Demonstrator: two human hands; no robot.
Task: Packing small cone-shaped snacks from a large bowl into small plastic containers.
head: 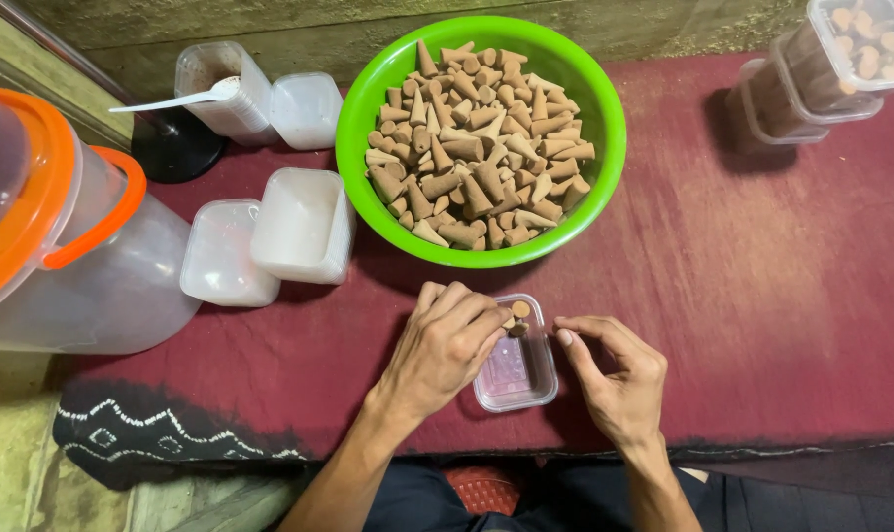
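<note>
Both hands flank small clear box [514, 366]: L hand [447, 340] pinches cone [515, 328] over its far end, R hand [615, 374] loose, fingertip at rim.

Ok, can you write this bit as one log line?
left hand: placing brown cone in small clear plastic box | right hand: steadying box

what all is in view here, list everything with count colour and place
bowl: one, bright green, top centre
cones: many, brown, piled in the bowl
small box: one, clear, a few cones inside, between the hands
empty boxes: about four, clear, left of the bowl
spoon: one, white, in the rear box
bucket: one, clear with orange rim, far left
filled boxes: stacked, clear, top right
cloth: one, dark red
left hand: over the small box
right hand: beside it
</note>
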